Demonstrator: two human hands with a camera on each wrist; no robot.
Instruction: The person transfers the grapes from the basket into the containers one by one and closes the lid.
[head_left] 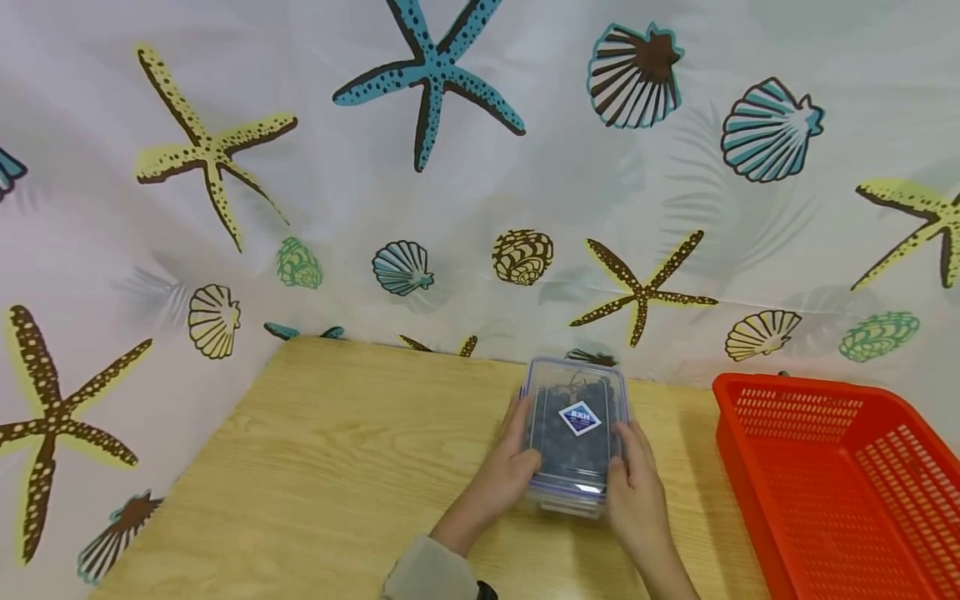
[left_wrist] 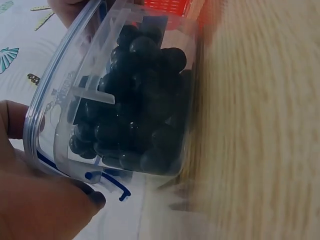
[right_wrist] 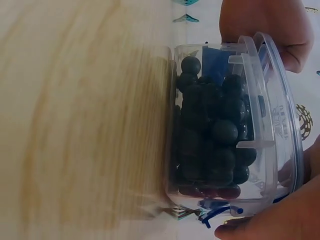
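A clear plastic food container (head_left: 573, 492) with a blue-edged lid is between my two hands over the table. Dark grapes (left_wrist: 135, 100) fill much of it, and a diamond-shaped label (head_left: 580, 418) marks the lid. My left hand (head_left: 498, 467) grips the left side, thumb at the lid's edge. On the opposite side my right hand (head_left: 637, 496) holds the lid's rim between thumb and fingers. In the left wrist view a blue strip (left_wrist: 117, 186) sticks out beside the lid. Both wrist views show the container's base close over the wood.
A red slotted plastic basket (head_left: 810, 500) stands to the right of my right hand. The light wooden table (head_left: 322, 467) extends to the left. Behind it hangs a white cloth (head_left: 330, 192) printed with starfish and shells.
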